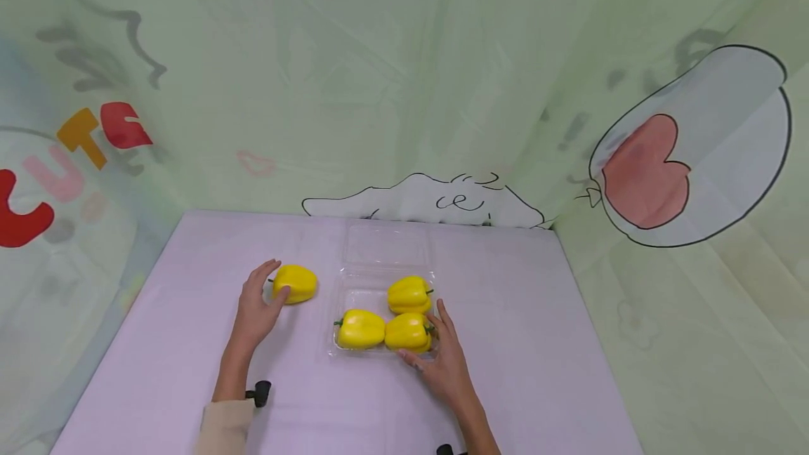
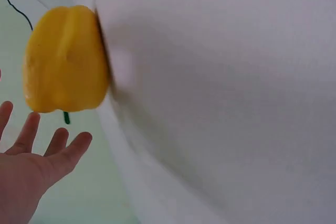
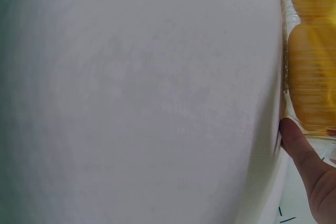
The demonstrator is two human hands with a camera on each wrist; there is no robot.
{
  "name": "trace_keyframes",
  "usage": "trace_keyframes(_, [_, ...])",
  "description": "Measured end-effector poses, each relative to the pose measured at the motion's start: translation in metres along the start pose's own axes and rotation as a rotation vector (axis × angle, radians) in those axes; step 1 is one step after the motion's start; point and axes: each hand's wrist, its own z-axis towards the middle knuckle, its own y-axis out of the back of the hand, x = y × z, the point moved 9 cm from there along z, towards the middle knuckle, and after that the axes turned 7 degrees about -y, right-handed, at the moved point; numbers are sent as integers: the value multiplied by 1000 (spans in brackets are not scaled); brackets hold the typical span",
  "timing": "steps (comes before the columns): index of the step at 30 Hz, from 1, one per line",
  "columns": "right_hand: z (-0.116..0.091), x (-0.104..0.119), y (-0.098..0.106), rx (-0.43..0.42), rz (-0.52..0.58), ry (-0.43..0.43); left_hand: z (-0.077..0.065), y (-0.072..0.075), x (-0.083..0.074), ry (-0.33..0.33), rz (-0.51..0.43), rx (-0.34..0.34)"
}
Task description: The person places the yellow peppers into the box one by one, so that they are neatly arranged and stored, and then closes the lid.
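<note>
Beige sleeve [image 1: 224, 429] cut off below. Left hand [image 1: 258, 309] wide about stem end of yellow pepper [image 1: 297, 283]; right hand [image 1: 447, 362], spread, hides corner of clear box [image 1: 362, 298]. Lid [image 1: 387, 246] faint.

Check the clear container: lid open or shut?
Open: the lid is folded back beyond the tray, leaving the three yellow peppers inside uncovered.

we see beige left sleeve [image 1: 224, 428], plain cuff [image 1: 229, 407], stubby black left wrist camera [image 1: 262, 393], black right wrist camera [image 1: 445, 450], partly cut off
</note>
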Motion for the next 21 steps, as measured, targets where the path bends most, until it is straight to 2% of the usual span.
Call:
trace_keyframes(5, [-1,0,0,-3,6,0,3,-8,21,110,-85,57])
trace_keyframes(10, [0,-1,-2,-1,7,1,1,-13,39,218,-164,76])
trace_keyframes(21, [0,0,-1,-3,18,12,2,-22,46,220,-187,133])
